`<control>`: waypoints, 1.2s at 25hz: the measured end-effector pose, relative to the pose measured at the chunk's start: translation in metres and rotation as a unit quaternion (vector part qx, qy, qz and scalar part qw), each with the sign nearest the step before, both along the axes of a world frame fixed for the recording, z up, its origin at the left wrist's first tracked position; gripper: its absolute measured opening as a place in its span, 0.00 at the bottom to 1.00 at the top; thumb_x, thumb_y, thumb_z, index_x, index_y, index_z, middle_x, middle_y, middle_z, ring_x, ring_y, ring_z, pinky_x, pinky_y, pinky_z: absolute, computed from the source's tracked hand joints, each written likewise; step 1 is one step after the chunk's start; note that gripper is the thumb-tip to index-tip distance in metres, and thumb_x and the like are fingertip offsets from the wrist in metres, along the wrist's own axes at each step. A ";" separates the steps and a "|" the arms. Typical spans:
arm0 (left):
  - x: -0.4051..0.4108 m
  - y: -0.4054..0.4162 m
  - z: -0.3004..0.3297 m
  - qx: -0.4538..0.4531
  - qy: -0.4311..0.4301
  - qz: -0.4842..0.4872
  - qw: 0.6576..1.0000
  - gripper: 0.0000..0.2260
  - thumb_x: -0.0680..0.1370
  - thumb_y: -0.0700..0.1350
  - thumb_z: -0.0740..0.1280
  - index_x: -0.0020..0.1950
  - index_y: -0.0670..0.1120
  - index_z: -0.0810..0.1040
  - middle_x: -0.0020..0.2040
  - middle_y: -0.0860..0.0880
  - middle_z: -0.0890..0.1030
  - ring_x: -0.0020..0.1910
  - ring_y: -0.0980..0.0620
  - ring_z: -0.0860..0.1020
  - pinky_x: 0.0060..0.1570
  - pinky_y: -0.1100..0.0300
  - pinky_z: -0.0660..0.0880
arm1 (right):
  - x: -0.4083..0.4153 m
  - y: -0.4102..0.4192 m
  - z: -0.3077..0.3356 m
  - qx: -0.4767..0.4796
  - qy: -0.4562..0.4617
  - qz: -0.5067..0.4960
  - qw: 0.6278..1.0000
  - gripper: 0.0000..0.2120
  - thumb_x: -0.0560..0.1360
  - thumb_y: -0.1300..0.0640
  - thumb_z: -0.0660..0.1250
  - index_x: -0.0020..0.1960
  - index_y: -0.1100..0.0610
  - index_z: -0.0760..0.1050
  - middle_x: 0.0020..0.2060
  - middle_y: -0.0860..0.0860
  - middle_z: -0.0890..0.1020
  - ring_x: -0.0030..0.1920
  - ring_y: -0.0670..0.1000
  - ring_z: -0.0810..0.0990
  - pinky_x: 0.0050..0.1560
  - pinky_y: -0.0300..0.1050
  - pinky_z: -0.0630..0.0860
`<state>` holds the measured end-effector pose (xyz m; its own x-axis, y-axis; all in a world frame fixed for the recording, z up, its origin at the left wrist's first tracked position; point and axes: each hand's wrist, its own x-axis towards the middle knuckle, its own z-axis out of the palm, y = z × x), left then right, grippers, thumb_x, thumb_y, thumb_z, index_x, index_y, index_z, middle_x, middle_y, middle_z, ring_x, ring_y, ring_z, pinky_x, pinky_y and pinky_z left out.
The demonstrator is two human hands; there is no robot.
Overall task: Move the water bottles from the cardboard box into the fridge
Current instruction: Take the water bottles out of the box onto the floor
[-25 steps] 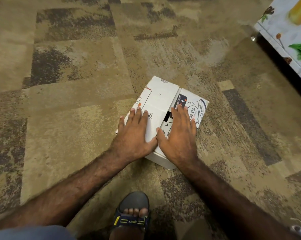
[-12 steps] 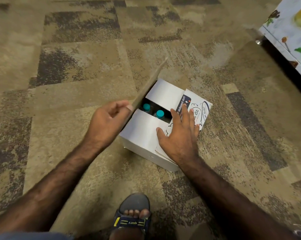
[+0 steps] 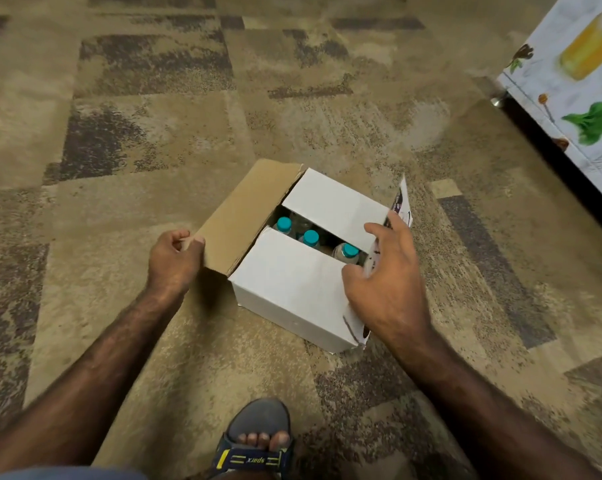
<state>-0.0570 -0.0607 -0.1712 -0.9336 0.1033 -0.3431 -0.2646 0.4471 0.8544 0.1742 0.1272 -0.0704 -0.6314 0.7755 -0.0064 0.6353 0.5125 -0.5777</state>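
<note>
The cardboard box [image 3: 294,292] sits on the carpeted floor [image 3: 154,133], just ahead of a sandalled foot [image 3: 258,441]. The left hand [image 3: 175,261] pinches the edge of the brown outer flap [image 3: 244,213], fingers curled round it and folding it out flat. The right hand [image 3: 386,282] is on the printed flap [image 3: 401,206] at the box's right side, thumb and fingers hooked on its edge, tipping it upright. The risk: two white inner flaps [image 3: 334,206] cover most of the opening, so a reach now could snag or drag the box. Inside, three teal-capped water bottles [image 3: 310,237] stand upright in the gap; any others are hidden. The fridge [image 3: 569,98], at the right edge, looks shut.
</note>
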 end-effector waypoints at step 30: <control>0.041 0.064 0.054 -0.101 0.484 -0.469 0.731 0.17 0.84 0.55 0.60 0.62 0.46 0.82 0.56 0.50 0.82 0.58 0.48 0.77 0.72 0.47 0.63 | 0.036 0.079 -0.050 0.009 -0.025 0.043 0.999 0.24 0.79 0.55 0.72 0.74 0.50 0.72 0.77 0.49 0.70 0.76 0.50 0.68 0.77 0.55 0.66</control>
